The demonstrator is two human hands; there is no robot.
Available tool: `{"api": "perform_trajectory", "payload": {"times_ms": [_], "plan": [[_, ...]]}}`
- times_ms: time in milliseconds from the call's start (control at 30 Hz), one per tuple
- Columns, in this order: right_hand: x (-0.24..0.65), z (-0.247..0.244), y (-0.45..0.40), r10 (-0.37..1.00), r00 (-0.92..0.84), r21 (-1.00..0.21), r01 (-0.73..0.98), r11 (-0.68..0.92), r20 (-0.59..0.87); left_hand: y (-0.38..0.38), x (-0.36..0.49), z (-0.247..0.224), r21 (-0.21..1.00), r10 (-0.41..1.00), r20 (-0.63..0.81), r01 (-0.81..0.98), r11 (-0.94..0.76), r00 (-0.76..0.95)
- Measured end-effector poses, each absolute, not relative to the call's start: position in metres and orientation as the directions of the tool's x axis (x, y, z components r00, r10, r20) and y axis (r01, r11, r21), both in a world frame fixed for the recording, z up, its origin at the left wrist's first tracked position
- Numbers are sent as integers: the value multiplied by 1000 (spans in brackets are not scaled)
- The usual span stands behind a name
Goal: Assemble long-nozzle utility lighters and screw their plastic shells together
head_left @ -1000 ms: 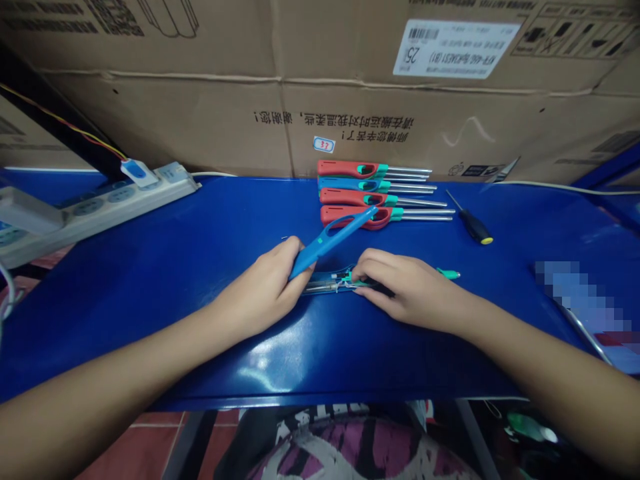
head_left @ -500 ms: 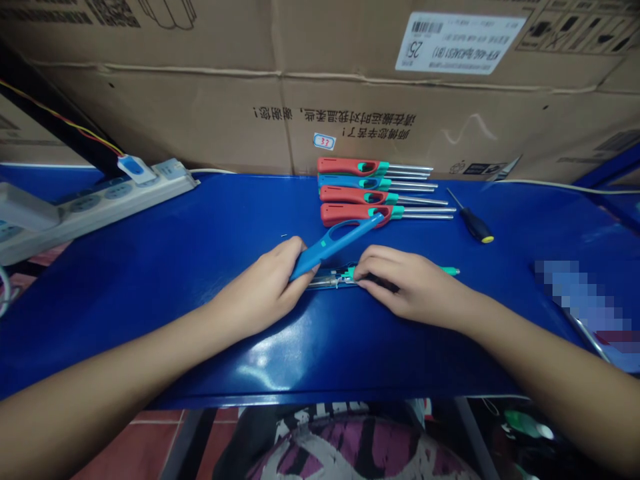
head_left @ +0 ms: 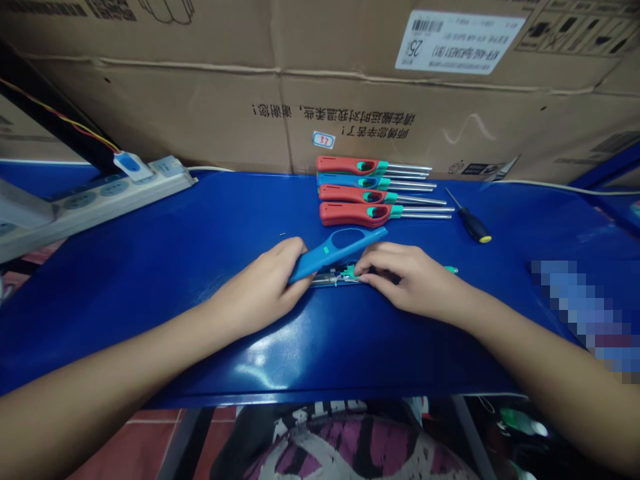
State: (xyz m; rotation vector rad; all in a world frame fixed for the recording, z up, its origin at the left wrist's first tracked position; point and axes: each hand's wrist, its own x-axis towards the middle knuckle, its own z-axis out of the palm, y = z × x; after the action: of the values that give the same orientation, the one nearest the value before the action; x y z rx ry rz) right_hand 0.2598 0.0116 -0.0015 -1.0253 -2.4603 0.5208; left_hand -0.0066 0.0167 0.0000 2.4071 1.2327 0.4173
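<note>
My left hand (head_left: 270, 280): I have the blue shell (head_left: 341, 252) gripped between thumb and fingers, its looped end slanting up and to my right.
My right hand (head_left: 405, 277): thumb and fingertips at the green piece (head_left: 349, 272); how firmly, my fingers hide.
Opened lighter (head_left: 325, 279): lying below the shell, metal parts exposed.
Lighter row (head_left: 345, 194): three red and one blue, side by side, metal barrels pointing right.
Screwdriver (head_left: 475, 227): right of the row, dark handle with a yellow end nearest me.
Power strip (head_left: 107, 190): on my left.
Cardboard (head_left: 200, 120): behind the row, its printing upside down.
Table (head_left: 200, 360): glossy blue.
</note>
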Motion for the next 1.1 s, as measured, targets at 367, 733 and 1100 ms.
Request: {"api": "perform_trajectory", "payload": {"times_ms": [367, 733, 1100], "plan": [[258, 8, 5, 648, -742, -56, 649, 759, 174, 17, -5, 0, 490, 824, 61, 702, -516, 563], [269, 10, 10, 660, -744, -206, 632, 747, 110, 17, -6, 0, 505, 834, 62, 703, -501, 549], [273, 8, 14, 664, -738, -247, 626, 740, 117, 17, -6, 1, 505, 817, 78, 684, -526, 571]]}}
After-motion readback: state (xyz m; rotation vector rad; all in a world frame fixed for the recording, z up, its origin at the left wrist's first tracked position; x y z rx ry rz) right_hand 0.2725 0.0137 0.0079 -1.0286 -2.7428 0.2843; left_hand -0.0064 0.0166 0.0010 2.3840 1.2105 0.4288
